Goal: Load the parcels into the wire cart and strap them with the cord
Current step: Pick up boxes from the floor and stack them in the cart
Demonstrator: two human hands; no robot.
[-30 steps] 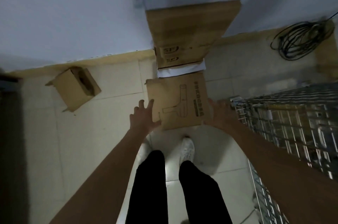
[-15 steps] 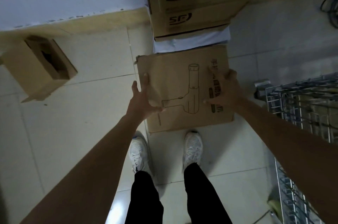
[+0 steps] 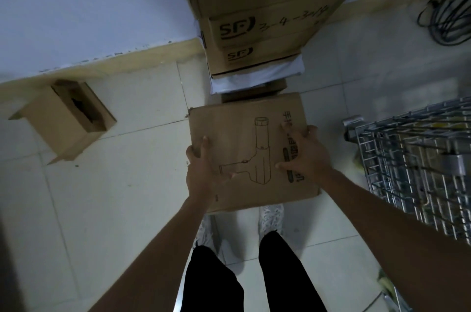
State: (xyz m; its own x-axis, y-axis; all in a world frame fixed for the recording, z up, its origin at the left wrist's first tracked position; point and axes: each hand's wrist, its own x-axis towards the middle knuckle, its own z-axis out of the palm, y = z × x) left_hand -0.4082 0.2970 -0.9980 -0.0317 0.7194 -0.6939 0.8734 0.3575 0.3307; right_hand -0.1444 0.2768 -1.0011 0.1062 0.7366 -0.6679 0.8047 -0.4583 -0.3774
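A person stands on a pale tiled floor (image 3: 107,209) and holds a flat cardboard box (image 3: 244,138) with both hands, just above their white shoes (image 3: 271,215). The box carries a line drawing of a tool and some printed characters along its right side. The left hand (image 3: 204,174) grips the box's left edge, thumb lying on the top face and the fingers (image 3: 197,153) curled round the edge, so it is clamped on the box. The right hand (image 3: 305,156) lies on the right part of the top face with its fingers spread apart and its outer fingers wrapped over the right edge.

Just beyond the box a stack of bigger boxes (image 3: 260,41) marked SF stands against the wall, with a white parcel (image 3: 257,77) squeezed beneath them. The wire cart (image 3: 418,158) stands to the right, near the held box but apart from it. A small open carton (image 3: 63,118) lies tipped on the floor at the left. A coil of dark cord (image 3: 448,13) rests on the floor at the upper right, well apart from the cart
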